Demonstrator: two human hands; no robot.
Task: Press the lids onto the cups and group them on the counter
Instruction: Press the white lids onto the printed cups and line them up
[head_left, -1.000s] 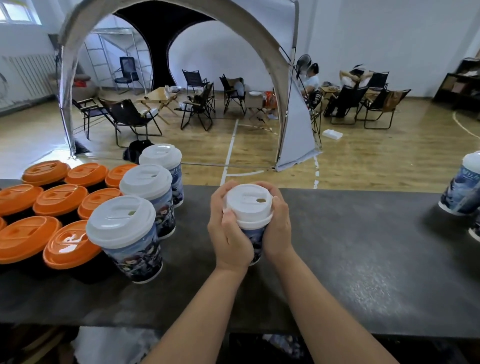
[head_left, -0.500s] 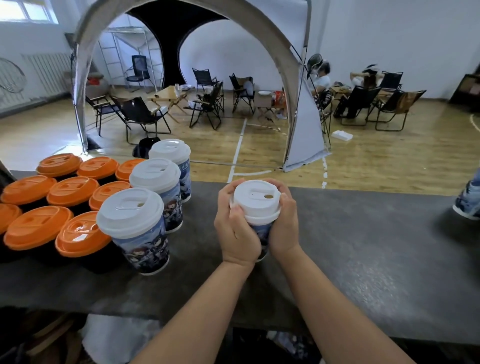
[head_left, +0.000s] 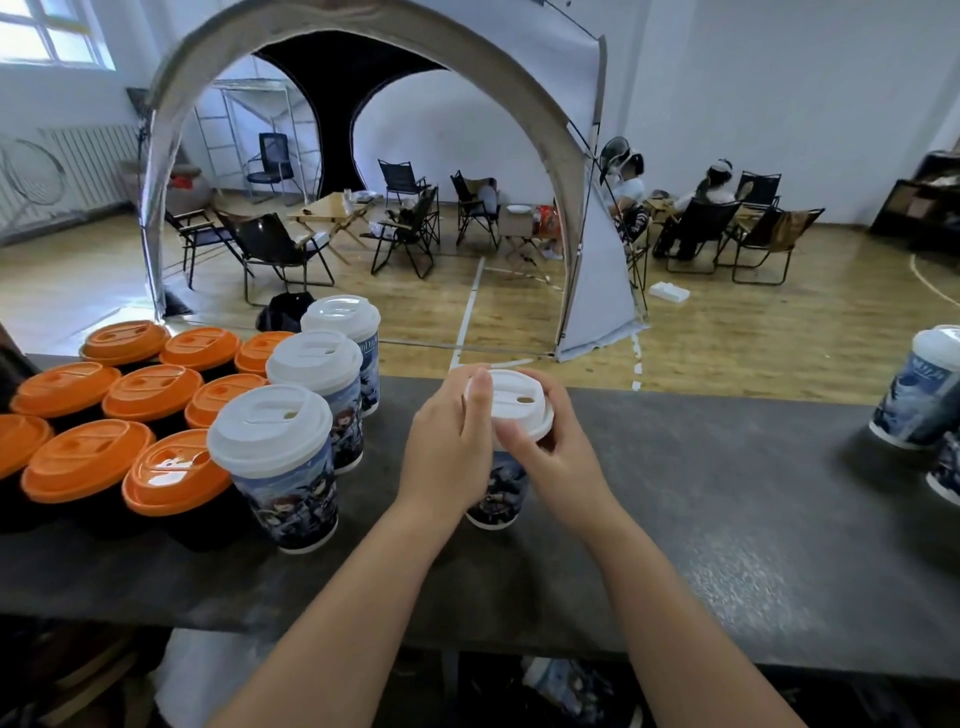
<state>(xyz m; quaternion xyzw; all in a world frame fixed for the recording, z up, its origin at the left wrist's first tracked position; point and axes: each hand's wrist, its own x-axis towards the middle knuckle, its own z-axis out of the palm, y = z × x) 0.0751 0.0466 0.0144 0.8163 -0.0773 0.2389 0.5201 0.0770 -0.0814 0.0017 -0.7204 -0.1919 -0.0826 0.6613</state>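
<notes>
A printed paper cup with a white lid stands on the dark counter in the middle. My left hand wraps its left side, thumb up against the lid's rim. My right hand holds its right side, fingers curled under the rim. To the left stand three white-lidded printed cups: the nearest cup, a middle cup and a far cup. Beside them is a cluster of several black cups with orange lids.
Two more printed cups stand at the counter's right edge. Beyond the counter lies a wooden floor with a grey arched tent, folding chairs and seated people. Bags lie under the counter's near edge.
The view swung a little to the left and back to the right. My hands shifted on the cup: the left thumb rose beside the lid and the right fingers slid under its rim.
</notes>
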